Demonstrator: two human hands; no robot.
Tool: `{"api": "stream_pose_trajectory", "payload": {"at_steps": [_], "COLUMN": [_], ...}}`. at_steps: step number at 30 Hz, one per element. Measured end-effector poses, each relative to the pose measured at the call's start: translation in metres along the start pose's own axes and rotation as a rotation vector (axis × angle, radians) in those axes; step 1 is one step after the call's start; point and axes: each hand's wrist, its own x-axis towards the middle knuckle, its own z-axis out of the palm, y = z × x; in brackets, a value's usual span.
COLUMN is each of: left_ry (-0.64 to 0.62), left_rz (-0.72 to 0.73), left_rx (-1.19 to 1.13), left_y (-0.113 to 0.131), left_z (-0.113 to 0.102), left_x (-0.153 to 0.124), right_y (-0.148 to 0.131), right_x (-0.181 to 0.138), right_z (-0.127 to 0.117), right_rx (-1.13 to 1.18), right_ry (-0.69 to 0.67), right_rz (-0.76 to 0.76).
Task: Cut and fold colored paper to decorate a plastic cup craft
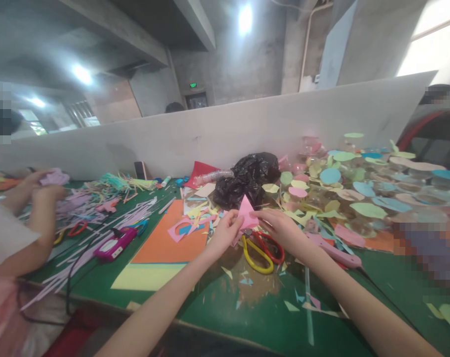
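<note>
A folded piece of pink paper [248, 216] with a pointed top is held up between my two hands over the table. My left hand [227, 229] pinches its left side between thumb and fingers. On the other side, my right hand [275, 224] grips the right edge with its fingertips. Just beneath the paper lies a pair of scissors [260, 255] with one yellow and one red handle loop; its blades are mostly hidden. Left of my hands, a pink paper offcut [176, 232] with a round hole rests on orange sheets [154, 248].
A black plastic bag [247, 176] lies behind my hands. Clear cups topped with coloured paper discs [331, 176] crowd the right. A pink glue gun [334, 251] lies beside my right forearm. A purple power strip [115, 244] and paper strips are left, near a co-worker's hands [42, 186].
</note>
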Motion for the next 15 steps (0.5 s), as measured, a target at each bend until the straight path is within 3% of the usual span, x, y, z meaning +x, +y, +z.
{"api": "stream_pose_trajectory", "payload": {"at_steps": [8,12,15], "left_ry": [0.040,0.102,0.070], "left_rz": [0.017,0.092,0.093], "left_rx": [0.086,0.143,0.114], "left_y": [0.005,0.011,0.013], "left_z": [0.003,0.005,0.007], "left_x": [-0.004,-0.010,-0.013], "right_y": [-0.010,-0.009,-0.009], "right_x": [0.005,0.005,0.006], "right_z": [-0.004,0.001,0.003], "right_rx": [0.338,0.445,0.509], "right_ry": [0.043,0.048,0.050], "right_rz": [0.242,0.317,0.397]}}
